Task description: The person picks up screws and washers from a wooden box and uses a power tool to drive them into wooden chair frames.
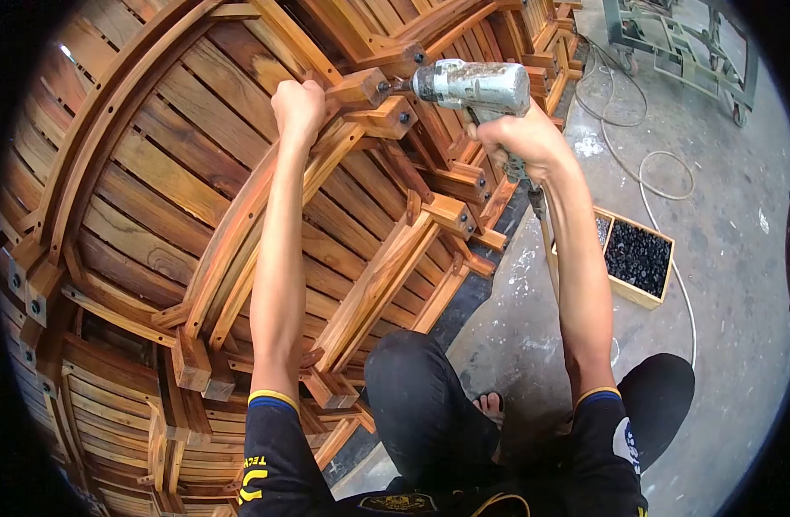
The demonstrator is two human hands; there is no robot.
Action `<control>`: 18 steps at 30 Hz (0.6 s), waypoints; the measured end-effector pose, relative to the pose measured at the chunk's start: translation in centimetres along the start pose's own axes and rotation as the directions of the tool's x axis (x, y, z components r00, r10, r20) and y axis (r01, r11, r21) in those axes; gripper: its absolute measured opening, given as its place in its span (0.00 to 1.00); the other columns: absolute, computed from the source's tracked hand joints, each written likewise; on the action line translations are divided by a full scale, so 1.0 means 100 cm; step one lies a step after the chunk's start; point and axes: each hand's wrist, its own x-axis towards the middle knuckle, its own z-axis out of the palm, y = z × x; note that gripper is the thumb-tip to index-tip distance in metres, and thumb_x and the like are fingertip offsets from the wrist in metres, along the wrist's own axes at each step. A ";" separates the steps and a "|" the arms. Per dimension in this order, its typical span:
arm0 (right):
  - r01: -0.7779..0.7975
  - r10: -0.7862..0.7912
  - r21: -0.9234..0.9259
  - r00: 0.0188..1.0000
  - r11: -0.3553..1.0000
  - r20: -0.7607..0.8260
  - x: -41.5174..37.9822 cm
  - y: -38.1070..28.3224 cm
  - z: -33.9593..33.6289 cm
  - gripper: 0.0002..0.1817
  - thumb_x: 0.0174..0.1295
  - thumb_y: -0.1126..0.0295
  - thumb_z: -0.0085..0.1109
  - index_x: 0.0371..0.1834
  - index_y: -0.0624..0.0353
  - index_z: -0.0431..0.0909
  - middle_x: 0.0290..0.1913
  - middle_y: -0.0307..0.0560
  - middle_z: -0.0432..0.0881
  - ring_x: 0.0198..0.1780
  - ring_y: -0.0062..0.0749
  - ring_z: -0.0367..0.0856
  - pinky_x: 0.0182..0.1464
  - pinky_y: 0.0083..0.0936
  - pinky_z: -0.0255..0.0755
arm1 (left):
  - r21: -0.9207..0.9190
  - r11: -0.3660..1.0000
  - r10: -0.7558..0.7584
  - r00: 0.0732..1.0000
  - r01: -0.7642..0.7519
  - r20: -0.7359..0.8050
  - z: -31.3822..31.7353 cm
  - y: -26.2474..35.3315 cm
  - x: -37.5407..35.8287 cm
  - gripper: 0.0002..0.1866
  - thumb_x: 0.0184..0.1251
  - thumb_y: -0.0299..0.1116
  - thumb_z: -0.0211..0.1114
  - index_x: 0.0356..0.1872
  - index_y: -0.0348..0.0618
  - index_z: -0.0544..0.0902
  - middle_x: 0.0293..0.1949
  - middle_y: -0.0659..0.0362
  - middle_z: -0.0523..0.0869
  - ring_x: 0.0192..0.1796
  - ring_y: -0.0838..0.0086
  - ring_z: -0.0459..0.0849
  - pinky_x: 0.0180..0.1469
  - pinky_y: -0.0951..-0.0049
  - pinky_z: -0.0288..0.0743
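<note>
My right hand is wrapped round the handle of a worn, pale grey impact wrench. Its nose points left and meets the dark bolt at the end of a wooden leg. A hose hangs from the bottom of the handle. My left hand is closed at that same leg, with the fingers mostly hidden behind the fist. Just below, a second wooden leg has a dark fastener in its end. Slatted round wooden tabletops stand on edge behind both hands.
A wooden box on the concrete floor holds many small black parts. A pale hose loops across the floor. A wheeled metal cart stands at upper right. More wooden furniture frames fill the lower left.
</note>
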 end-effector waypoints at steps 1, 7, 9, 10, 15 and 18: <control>0.010 -0.010 -0.012 1.000 1.000 0.017 0.000 0.000 0.000 0.11 0.41 0.84 0.54 0.30 0.64 0.76 0.25 0.39 0.76 0.17 0.18 0.66 0.16 0.18 0.59 | 0.013 1.000 0.022 1.000 -0.022 0.005 -0.001 0.002 -0.001 0.19 0.59 0.34 0.52 0.31 0.20 0.80 0.32 0.32 0.82 0.40 0.46 0.84 0.44 0.56 0.75; 0.029 -0.029 -0.025 1.000 0.999 0.007 0.002 0.001 0.001 0.10 0.39 0.84 0.53 0.28 0.63 0.75 0.26 0.39 0.75 0.19 0.18 0.66 0.17 0.18 0.58 | 0.049 0.999 0.013 0.999 -0.016 0.048 0.000 -0.002 0.004 0.18 0.62 0.31 0.51 0.30 0.20 0.79 0.33 0.35 0.84 0.37 0.53 0.86 0.40 0.58 0.78; 0.038 -0.038 -0.007 0.999 0.999 -0.008 -0.001 0.000 0.002 0.11 0.38 0.84 0.53 0.28 0.63 0.75 0.25 0.39 0.75 0.19 0.18 0.66 0.17 0.18 0.58 | -0.063 0.997 -0.051 0.998 0.054 0.043 0.002 -0.003 0.008 0.18 0.62 0.31 0.51 0.31 0.20 0.80 0.35 0.34 0.84 0.39 0.52 0.86 0.42 0.58 0.77; 0.036 -0.036 -0.005 0.999 0.999 -0.014 -0.001 0.001 0.002 0.11 0.38 0.84 0.53 0.28 0.63 0.75 0.25 0.39 0.75 0.19 0.18 0.66 0.17 0.18 0.58 | -0.062 0.997 -0.047 0.998 0.050 0.048 0.002 -0.002 0.006 0.18 0.62 0.31 0.51 0.31 0.20 0.80 0.35 0.34 0.84 0.39 0.52 0.86 0.42 0.58 0.77; 0.018 -0.018 -0.021 1.000 1.000 0.009 0.003 0.006 -0.002 0.10 0.39 0.83 0.55 0.28 0.63 0.75 0.23 0.38 0.74 0.18 0.18 0.66 0.17 0.19 0.58 | 0.016 1.000 -0.013 0.999 0.012 0.030 0.002 -0.004 0.009 0.18 0.60 0.32 0.51 0.33 0.20 0.80 0.37 0.32 0.83 0.42 0.49 0.85 0.46 0.57 0.76; 0.035 -0.035 -0.004 0.999 0.999 0.008 0.003 0.005 -0.001 0.08 0.40 0.81 0.57 0.28 0.63 0.75 0.23 0.38 0.74 0.18 0.18 0.67 0.17 0.19 0.58 | 0.056 0.997 0.048 0.999 -0.047 -0.011 0.009 -0.016 0.017 0.19 0.58 0.34 0.51 0.30 0.23 0.81 0.32 0.34 0.83 0.39 0.48 0.84 0.45 0.58 0.75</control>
